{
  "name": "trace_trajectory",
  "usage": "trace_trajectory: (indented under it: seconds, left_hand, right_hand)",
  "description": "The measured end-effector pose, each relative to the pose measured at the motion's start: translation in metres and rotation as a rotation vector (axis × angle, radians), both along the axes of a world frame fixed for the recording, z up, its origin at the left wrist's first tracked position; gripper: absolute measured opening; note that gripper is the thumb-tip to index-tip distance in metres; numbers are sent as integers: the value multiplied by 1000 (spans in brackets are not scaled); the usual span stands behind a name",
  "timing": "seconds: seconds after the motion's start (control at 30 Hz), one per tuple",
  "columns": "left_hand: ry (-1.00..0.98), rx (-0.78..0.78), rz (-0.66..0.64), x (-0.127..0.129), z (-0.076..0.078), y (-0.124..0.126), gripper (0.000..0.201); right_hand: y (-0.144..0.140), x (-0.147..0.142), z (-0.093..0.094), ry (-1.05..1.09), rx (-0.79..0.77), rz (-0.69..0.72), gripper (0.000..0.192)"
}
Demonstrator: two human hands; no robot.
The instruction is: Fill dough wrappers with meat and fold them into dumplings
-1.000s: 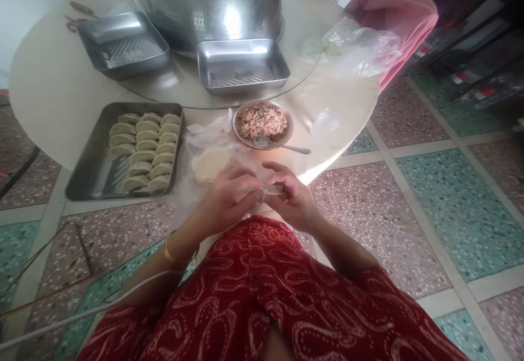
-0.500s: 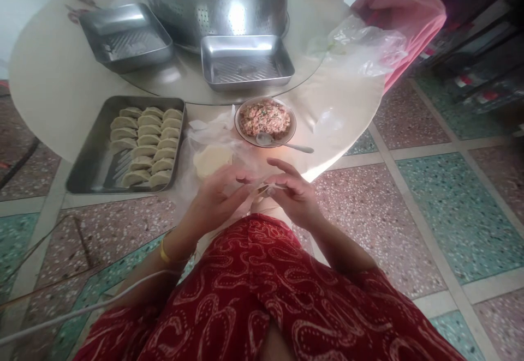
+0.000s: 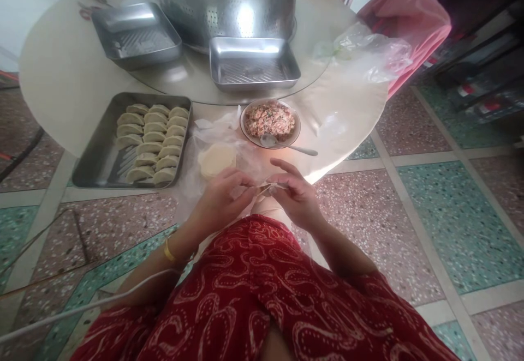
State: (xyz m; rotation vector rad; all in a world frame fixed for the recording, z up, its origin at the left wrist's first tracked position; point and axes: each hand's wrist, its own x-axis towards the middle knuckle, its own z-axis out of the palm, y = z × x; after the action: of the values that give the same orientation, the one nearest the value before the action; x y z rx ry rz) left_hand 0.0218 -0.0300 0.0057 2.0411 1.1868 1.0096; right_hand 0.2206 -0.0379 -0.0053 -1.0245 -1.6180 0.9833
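Left hand (image 3: 219, 200) and right hand (image 3: 295, 194) pinch dumpling (image 3: 268, 187) together; wrapper stack (image 3: 216, 160), filling bowl (image 3: 270, 121) near.

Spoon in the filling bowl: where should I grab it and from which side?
Take the spoon by its handle tip, coming from the right. Its head lies in the filling bowl at the near rim, while the handle sticks out rightward over the table, low and nearly flat, so that free end is easiest for the fingers.
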Motion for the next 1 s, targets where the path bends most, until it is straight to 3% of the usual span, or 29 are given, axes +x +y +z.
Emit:
trace_trajectory:
  seconds: [0.27, 0.63, 0.83, 1.0]
  left_hand:
    - [-198, -279, 29, 7, -8, 0, 17]
    - [-460, -453, 4, 11, -4, -4, 16]
    - [-510, -485, 21, 8, -12, -5, 17]
    - [-470, -433, 46, 8, -14, -4, 17]
  right_hand:
    - [1, -1, 0, -118, 50, 77, 10]
    - [2, -2, -1, -149, 114, 140, 10]
    - [4, -5, 1, -135, 144, 130, 9]
    - [3, -9, 5, -116, 69, 129, 8]
